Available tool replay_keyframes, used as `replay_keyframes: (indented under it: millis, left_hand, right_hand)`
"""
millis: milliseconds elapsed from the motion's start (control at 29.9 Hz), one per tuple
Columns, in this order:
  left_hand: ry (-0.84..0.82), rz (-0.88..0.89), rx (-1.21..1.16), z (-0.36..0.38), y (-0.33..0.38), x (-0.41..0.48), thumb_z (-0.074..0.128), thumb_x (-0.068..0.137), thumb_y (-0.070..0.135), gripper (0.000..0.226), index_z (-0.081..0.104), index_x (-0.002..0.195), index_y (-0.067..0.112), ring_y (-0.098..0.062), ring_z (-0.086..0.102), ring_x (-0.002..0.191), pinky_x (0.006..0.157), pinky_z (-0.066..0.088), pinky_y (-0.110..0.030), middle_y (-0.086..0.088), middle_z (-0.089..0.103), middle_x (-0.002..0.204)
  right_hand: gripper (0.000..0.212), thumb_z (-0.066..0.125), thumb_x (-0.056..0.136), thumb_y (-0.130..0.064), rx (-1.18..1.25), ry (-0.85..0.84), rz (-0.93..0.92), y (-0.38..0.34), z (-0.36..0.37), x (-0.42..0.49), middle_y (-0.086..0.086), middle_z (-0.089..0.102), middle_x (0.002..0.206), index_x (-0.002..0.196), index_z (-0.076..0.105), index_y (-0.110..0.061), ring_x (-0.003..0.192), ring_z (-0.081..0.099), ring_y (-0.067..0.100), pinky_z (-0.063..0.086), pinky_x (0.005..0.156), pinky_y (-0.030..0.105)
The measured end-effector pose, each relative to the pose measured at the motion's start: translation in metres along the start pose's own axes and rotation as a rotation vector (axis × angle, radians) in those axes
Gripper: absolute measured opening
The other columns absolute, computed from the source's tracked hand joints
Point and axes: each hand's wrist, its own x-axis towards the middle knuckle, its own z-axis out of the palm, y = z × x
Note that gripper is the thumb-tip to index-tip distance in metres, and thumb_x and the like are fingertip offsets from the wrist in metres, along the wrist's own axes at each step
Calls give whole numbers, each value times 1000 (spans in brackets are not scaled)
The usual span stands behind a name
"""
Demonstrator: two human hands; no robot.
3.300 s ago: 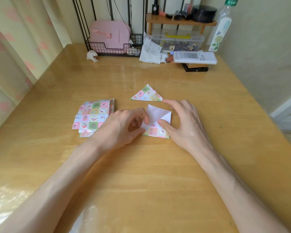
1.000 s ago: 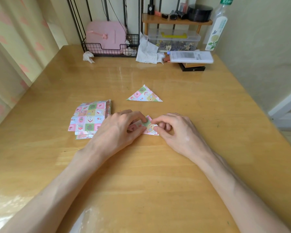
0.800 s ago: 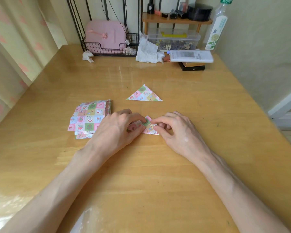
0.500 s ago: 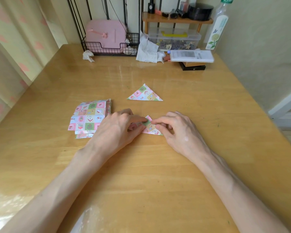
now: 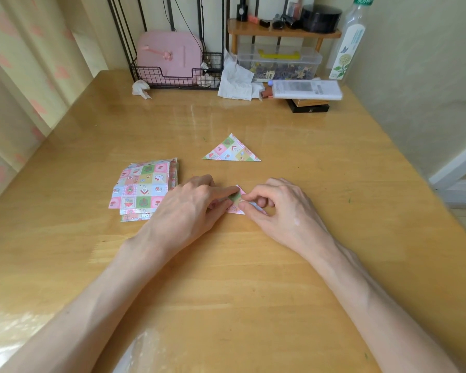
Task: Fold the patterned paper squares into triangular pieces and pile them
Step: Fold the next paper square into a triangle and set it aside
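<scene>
Item 1 — folded paper piece (image 5: 236, 203): glossy, pink-and-green check print, one pointed corner showing. It lies flat at the middle of the table, mostly covered by both hands.
Left hand (image 5: 189, 208): bent forefinger and thumb close on the piece's left part, the other fingers curled alongside.
Right hand (image 5: 283, 208): thumb and forefinger pinch the right corner, the remaining fingers tucked under the palm.

Item 2 — finished triangle (image 5: 231, 150): flat, sharply creased, same patchwork print. It sits at 12 o'clock from the hands, apart from them.

Item 3: stack of paper squares (image 5: 143, 191), edges loosely fanned, at 9 o'clock, just beside the left hand.

Surface: wooden table (image 5: 226, 278), honey-coloured, lacquered, reflective.

Far edge, 11 to 1 o'clock:
- black wire basket (image 5: 172, 79) holding a rounded pink case (image 5: 170, 56)
- crumpled tissue (image 5: 140, 88)
- rumpled white sheet (image 5: 236, 82)
- clear plastic box (image 5: 279, 61) under a small wooden shelf (image 5: 283, 32)
- tall translucent bottle (image 5: 349, 39) with a flower label
</scene>
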Motion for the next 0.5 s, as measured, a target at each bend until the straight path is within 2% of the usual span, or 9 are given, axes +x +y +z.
replay_keyframes:
  millis: [201,368,435,502]
  left_hand:
    - [-3,26,48,0,1,0,51,102,41,36,61,136,42,-25,56,84,63,42,-33,6,46,83]
    - [3,36,79,-1,2,0,40,99,45,42,63,134,39,-26,57,79,64,41,-32,9,40,80]
    - [11,42,86,-1,2,1,37,98,48,45,65,132,39,-25,57,77,64,37,-30,9,41,79]
    - [18,47,90,-1,2,1,36,98,48,46,66,131,39,-26,56,78,64,41,-32,7,45,81]
  right_hand:
    - [13,75,88,-40,-30,34,-27,-1,3,-1,-17,49,74,91,75,-27,82,49,8,38,70,24]
    - [25,72,85,-52,-22,52,-19,1,7,-1,-11,56,90,91,73,-28,94,47,13,40,80,23]
    - [27,70,84,-54,-9,68,-2,0,9,0,-10,56,94,91,71,-29,98,47,13,38,85,22]
    - [29,69,82,-56,-7,68,20,0,11,1,-11,55,97,92,70,-29,100,45,13,35,86,21]
